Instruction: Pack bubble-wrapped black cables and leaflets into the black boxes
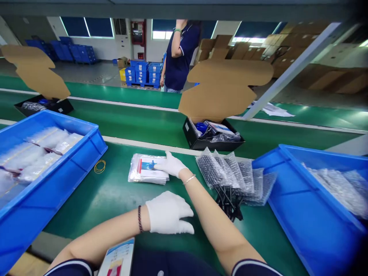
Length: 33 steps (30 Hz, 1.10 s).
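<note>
My right hand [171, 165], in a white glove, reaches onto a stack of booklets in clear plastic sleeves [146, 174]. Its fingertips rest on the top booklet's printed cover and its fingers are spread. Nearer to me, my left hand [169, 214], also gloved, hovers over the green work surface [115, 203] with fingers stretched and thumb apart, nothing in it. To the right of my right hand lies a fanned row of bubble-wrap pouches [230, 172] with black cables [230, 203] sticking out at their near end.
Blue bins stand at left [97, 142] and right [287, 184], holding bagged items. A black box [212, 143] with its cardboard lid up sits beyond the pouches, another [61, 107] at far left. Yellow rubber bands [99, 166] lie near the left bin. A person [179, 57] stands beyond the line.
</note>
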Each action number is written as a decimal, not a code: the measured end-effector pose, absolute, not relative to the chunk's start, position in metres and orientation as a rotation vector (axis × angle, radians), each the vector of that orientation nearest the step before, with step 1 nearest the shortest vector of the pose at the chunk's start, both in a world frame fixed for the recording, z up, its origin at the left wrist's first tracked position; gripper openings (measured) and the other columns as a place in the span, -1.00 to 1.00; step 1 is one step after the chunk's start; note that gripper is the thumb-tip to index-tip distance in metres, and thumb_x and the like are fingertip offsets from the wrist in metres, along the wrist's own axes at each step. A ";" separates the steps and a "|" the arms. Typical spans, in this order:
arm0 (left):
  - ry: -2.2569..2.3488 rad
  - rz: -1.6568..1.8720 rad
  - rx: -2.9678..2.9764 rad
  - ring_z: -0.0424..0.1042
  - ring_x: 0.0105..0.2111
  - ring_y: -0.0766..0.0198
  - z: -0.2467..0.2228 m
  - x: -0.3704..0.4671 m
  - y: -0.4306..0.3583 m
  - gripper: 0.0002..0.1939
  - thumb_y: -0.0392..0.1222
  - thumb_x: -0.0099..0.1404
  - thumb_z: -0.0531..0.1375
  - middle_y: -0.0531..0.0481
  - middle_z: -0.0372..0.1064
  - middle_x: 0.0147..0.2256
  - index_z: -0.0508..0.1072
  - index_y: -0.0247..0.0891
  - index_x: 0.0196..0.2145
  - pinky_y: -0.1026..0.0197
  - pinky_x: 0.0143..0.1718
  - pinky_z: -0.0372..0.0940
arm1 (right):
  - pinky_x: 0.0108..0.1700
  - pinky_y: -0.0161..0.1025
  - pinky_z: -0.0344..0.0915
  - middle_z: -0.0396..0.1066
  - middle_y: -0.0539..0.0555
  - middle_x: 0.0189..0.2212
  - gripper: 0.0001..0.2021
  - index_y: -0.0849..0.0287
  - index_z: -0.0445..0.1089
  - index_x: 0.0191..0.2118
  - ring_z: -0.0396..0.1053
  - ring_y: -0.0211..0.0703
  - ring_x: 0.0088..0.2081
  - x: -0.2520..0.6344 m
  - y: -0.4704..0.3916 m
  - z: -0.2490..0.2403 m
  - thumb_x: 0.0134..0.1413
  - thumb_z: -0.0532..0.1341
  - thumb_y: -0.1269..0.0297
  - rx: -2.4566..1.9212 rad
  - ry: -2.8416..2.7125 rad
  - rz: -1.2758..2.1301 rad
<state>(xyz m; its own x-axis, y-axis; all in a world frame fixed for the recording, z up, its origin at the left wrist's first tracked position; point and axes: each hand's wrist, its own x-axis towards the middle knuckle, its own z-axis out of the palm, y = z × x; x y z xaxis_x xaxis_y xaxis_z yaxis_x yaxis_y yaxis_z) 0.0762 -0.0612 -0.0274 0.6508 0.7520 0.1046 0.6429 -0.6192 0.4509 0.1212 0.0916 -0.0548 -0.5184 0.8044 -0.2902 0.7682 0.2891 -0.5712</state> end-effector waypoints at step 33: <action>1.720 1.482 1.206 0.39 -0.01 0.09 -0.005 -0.011 -0.046 -0.71 -0.06 0.19 0.21 -0.03 0.48 -0.09 0.56 -0.20 -0.17 0.07 0.10 0.25 | 0.03 -0.02 0.24 0.42 0.23 -0.10 -0.66 0.19 0.43 -0.18 0.33 0.08 -0.02 0.223 0.072 -0.010 0.15 0.12 0.03 -1.419 -2.117 0.393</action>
